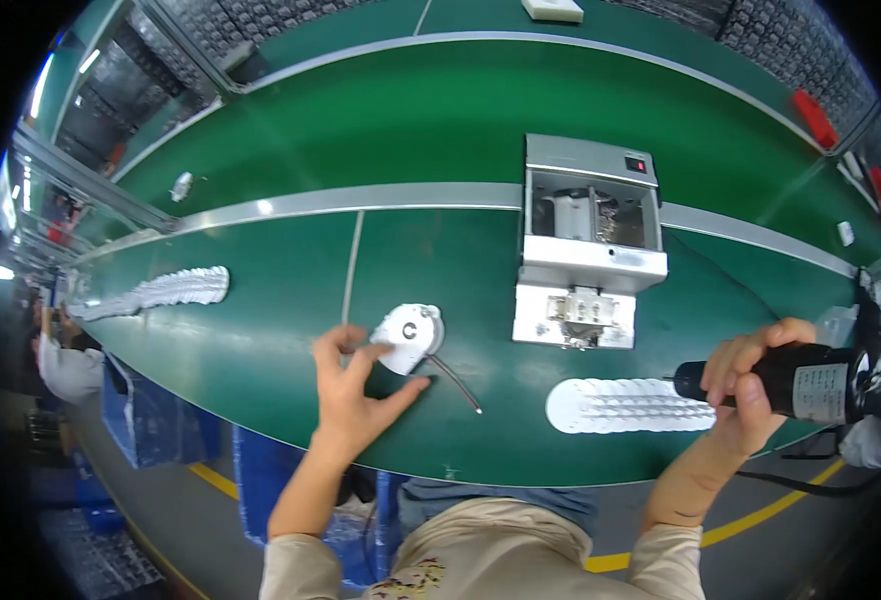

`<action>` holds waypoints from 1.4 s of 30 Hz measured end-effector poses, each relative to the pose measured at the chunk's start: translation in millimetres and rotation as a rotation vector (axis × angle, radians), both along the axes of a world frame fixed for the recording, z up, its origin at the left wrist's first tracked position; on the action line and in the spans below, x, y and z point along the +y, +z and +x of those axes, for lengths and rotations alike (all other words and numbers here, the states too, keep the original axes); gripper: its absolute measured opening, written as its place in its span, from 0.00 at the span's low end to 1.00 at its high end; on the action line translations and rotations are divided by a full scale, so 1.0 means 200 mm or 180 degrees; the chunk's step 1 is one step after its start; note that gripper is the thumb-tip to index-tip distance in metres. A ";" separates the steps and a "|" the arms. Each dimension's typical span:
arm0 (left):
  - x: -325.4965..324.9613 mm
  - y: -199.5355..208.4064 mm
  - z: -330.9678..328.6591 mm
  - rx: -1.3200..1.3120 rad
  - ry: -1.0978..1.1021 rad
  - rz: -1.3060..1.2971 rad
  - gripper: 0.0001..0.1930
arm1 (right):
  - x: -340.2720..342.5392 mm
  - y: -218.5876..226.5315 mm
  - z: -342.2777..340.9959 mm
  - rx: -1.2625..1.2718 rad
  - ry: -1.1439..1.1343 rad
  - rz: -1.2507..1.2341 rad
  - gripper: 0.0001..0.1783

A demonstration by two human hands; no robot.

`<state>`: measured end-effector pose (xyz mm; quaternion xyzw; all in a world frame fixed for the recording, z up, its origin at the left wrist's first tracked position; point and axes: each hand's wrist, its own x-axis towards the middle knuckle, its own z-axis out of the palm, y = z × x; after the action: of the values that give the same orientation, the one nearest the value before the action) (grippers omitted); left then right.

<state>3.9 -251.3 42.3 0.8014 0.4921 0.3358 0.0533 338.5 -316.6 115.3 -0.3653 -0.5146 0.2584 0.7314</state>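
Note:
My right hand (746, 375) is wrapped around a black electric screwdriver (811, 382), whose thin tip points left. Under that tip lies a fanned row of overlapping white discs (616, 405). At the middle of the green bench, a small white round motor-like part (410, 330) lies flat, with a dark mark at its centre. Two thin wires (458, 385) run from it toward the lower right. Over its lower left edge is my left hand (354, 385), thumb and fingers spread. The index fingertip seems to touch the part, while the thumb is near the wires.
A silver machine (593, 255) with a lit red display stands beyond the discs. Another row of white parts (156, 292) lies at the left. A metal rail (441, 196) crosses the bench behind, and a red object (814, 118) is at the far right. Blue bins (276, 485) stand below.

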 end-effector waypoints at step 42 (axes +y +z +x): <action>0.54 -0.11 0.34 0.0479 -0.0777 -0.0269 0.17 | 0.30 -0.25 0.03 0.0941 0.0435 -0.0424 0.13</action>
<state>72.8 -143.6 19.6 0.8752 0.4073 0.2448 0.0904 343.6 -255.7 64.7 -0.3352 -0.4068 0.3919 0.7541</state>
